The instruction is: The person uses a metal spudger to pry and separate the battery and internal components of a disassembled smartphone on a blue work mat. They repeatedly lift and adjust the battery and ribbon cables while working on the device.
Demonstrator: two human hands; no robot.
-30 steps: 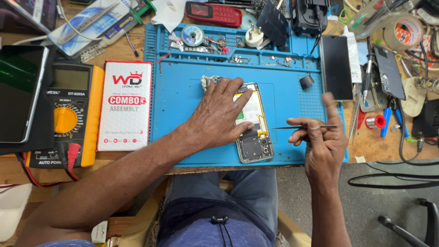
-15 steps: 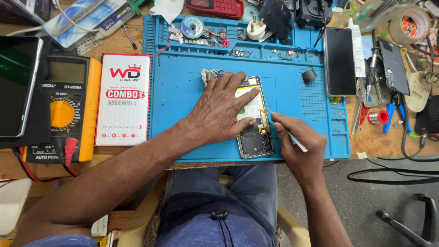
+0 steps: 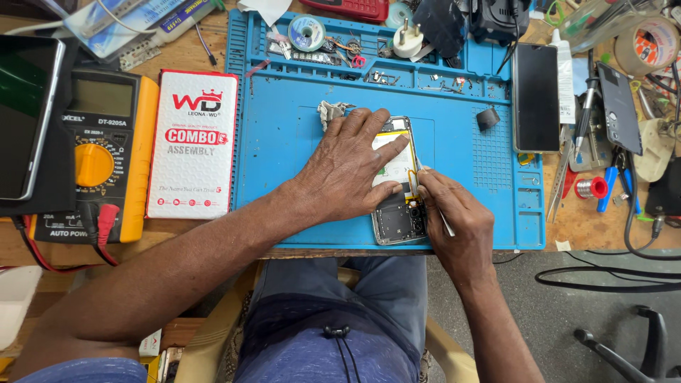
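An opened phone (image 3: 399,213) with its back cover off lies on a blue work mat (image 3: 284,177). My left hand (image 3: 347,167) rests flat on the phone's upper half and presses it down. My right hand (image 3: 454,220) grips thin metal tweezers (image 3: 431,198) like a pen, their tip at the phone's right edge near a yellow part. The phone's dark lower section shows between my two hands.
A white parts box (image 3: 193,142) and a yellow multimeter (image 3: 96,163) lie left of the mat. A dark tablet (image 3: 25,113) lies at the far left. Two phones (image 3: 536,96), solder wire, tape and hand tools crowd the right. Small parts fill the mat's top trays.
My right hand has moved left from the mat's right side onto the phone, bringing the tweezers' tip to its right edge. My left hand has stayed on the phone.
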